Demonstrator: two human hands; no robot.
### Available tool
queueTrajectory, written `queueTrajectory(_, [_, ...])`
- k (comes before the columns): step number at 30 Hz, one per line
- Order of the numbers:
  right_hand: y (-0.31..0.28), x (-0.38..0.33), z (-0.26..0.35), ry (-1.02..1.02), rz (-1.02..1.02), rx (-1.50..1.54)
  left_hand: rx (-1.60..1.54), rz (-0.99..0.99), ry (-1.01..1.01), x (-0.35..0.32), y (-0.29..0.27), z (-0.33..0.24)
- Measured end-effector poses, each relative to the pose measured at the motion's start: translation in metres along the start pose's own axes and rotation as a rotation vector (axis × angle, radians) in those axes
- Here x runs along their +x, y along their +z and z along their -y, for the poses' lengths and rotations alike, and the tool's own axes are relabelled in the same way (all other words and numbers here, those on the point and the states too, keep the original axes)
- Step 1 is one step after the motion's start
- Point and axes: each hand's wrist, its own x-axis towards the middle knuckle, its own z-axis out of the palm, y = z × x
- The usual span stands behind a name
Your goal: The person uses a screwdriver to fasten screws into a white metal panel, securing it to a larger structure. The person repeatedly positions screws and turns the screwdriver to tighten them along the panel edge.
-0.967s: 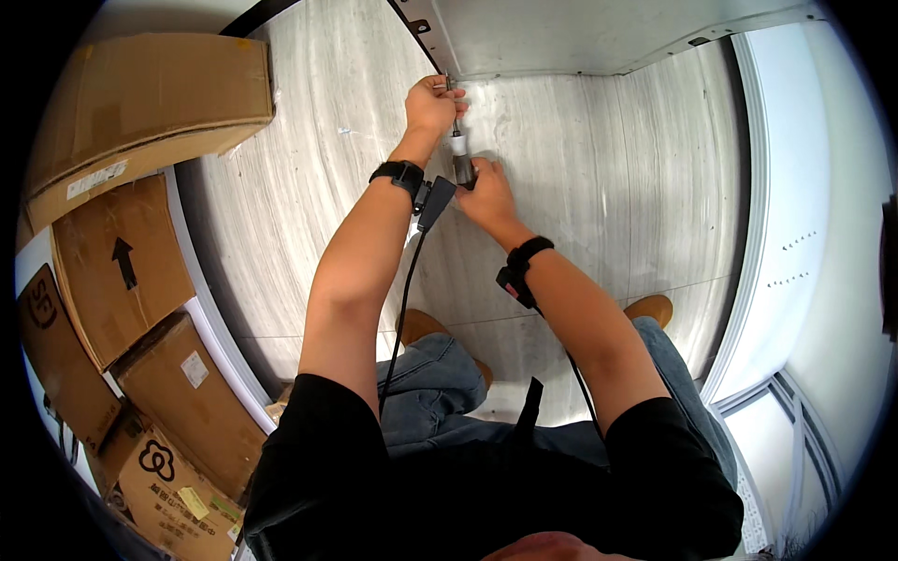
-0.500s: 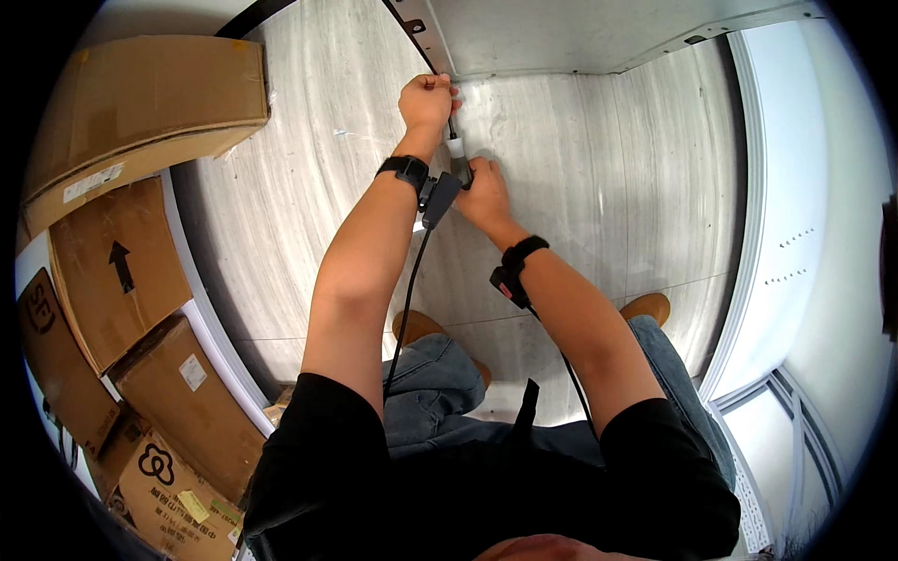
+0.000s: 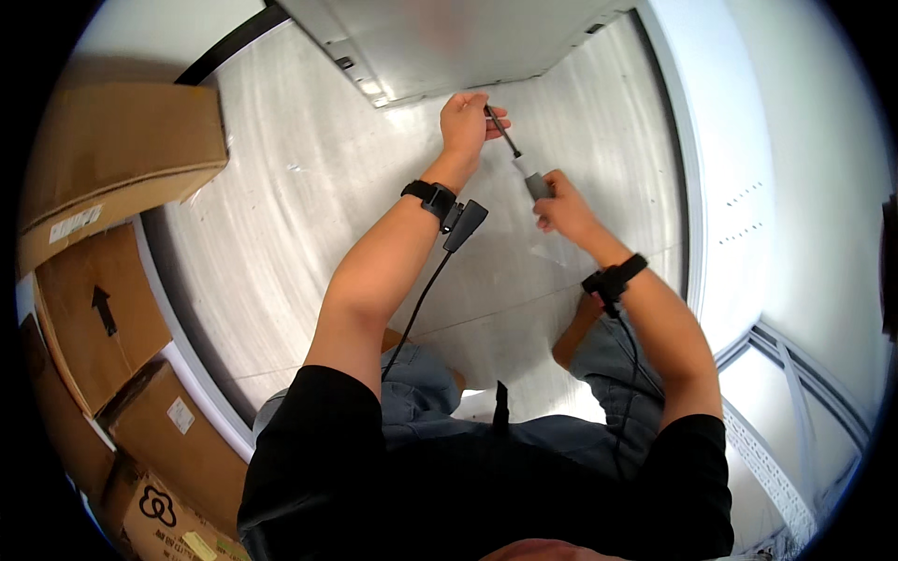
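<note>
I hold a screwdriver (image 3: 538, 184) with a grey handle, a pale collar and a thin dark shaft. My right hand (image 3: 564, 208) is wrapped round the handle. At the other end, my left hand (image 3: 465, 124) pinches near the tip between thumb and forefinger, its other fingers loosely extended behind the shaft. Whether a screw sits at the tip is hidden by those fingers. Just beyond my left hand stands a large light-grey metal panel (image 3: 440, 56) with small slots along its lower edge. The shaft slants from the left hand toward me and to the right.
Stacked cardboard boxes (image 3: 112, 154) line the left side. Pale wood-look floor (image 3: 309, 234) lies beneath my hands. A white wall frame (image 3: 725, 140) runs along the right, with a metal rack (image 3: 795, 402) nearer me. Black bands with cables are strapped to both wrists.
The view has turned, and the panel's corner appears further left. Both hands have moved right with the screwdriver, which has gone from nearly upright in the picture to slanting. My hands are further apart.
</note>
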Motion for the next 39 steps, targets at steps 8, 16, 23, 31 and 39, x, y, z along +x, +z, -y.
queueTrajectory(8, [-0.196, -0.132, 0.107, 0.010, -0.082, -0.327, -0.150, 0.370, -0.016, -0.051, 0.140, -0.044])
queueTrajectory(16, [-0.363, -0.256, 0.065, -0.068, -0.161, -0.359, 0.062, 0.633, 0.022, -0.113, 0.311, -0.021])
queueTrajectory(23, [-0.402, -0.232, -0.140, -0.118, -0.262, 0.284, 0.621, 0.580, 0.198, -0.094, 0.393, 0.110])
queueTrajectory(31, [-0.352, -0.201, -0.252, -0.147, -0.545, 0.900, 1.073, 0.568, 0.579, -0.066, 0.415, 0.214])
queueTrajectory(39, [-0.358, -0.197, -0.263, -0.132, -0.509, 0.898, 1.287, 0.656, 0.929, -0.065, 0.428, 0.228])
